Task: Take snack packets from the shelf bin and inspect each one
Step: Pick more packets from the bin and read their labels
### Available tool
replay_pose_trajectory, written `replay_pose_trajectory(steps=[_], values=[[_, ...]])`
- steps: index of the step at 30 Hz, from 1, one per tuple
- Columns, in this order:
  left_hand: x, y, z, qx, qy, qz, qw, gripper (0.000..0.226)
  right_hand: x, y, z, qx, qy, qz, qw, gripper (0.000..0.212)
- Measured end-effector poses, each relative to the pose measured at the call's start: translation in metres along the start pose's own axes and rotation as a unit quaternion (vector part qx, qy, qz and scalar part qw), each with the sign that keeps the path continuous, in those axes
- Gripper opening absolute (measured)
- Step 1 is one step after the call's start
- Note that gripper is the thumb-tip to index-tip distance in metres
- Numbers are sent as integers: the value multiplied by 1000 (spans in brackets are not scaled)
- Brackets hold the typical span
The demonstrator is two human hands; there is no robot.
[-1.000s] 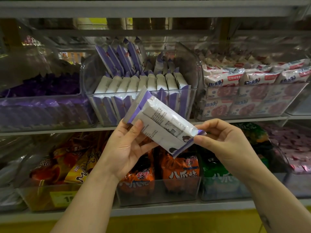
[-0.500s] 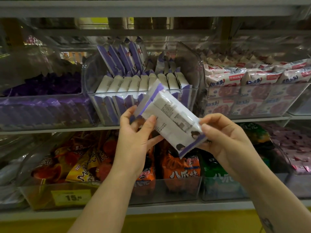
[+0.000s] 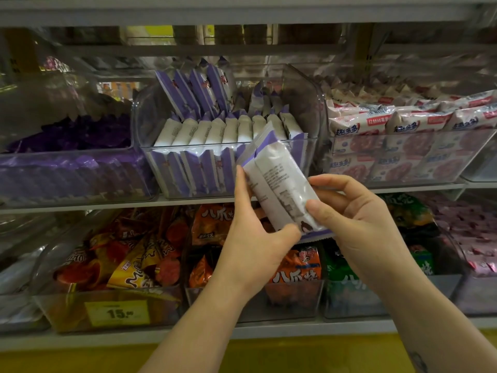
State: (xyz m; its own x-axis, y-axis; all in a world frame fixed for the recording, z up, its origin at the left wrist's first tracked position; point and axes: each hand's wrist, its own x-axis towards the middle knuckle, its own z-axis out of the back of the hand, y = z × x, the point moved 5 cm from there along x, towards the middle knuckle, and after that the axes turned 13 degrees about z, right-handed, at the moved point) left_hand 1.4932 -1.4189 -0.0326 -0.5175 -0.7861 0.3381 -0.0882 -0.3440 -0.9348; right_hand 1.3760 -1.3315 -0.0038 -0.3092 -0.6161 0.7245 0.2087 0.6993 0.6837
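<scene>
Midway up the frame, a person's left hand and right hand both grip a white-and-purple snack packet, tilted with its upper end leaning toward the upper left and its printed side facing the camera. The left thumb curls over the packet's lower end, with the fingers behind its left edge. The right hand pinches the right edge between thumb and forefinger. The packet is held just in front of the clear shelf bin at centre frame, where matching packets stand in rows. Orange packets fill the lower shelf, and a yellow price tag sits at lower left.
</scene>
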Motion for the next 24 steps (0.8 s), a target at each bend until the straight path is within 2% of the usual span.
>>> replay_pose_trajectory(steps=[3, 8, 15, 21, 24], values=[[2, 2, 1, -32, -3, 13, 999, 116, -1, 2, -3, -36, 24, 8, 999, 34], [8, 2, 10, -111, -7, 25, 993, 105, -2, 4, -3, -65, 38, 12, 997, 31], [13, 6, 21, -185, -13, 48, 981, 77, -1, 3, -3, -62, 44, 0, 997, 27], [11, 3, 24, -190, -4, 49, 981, 46, -1, 1, -4, -54, 53, -13, 997, 29], [9, -1, 22, -165, 4, 46, 985, 39, 0, 0, -2, 5, 29, -33, 999, 23]])
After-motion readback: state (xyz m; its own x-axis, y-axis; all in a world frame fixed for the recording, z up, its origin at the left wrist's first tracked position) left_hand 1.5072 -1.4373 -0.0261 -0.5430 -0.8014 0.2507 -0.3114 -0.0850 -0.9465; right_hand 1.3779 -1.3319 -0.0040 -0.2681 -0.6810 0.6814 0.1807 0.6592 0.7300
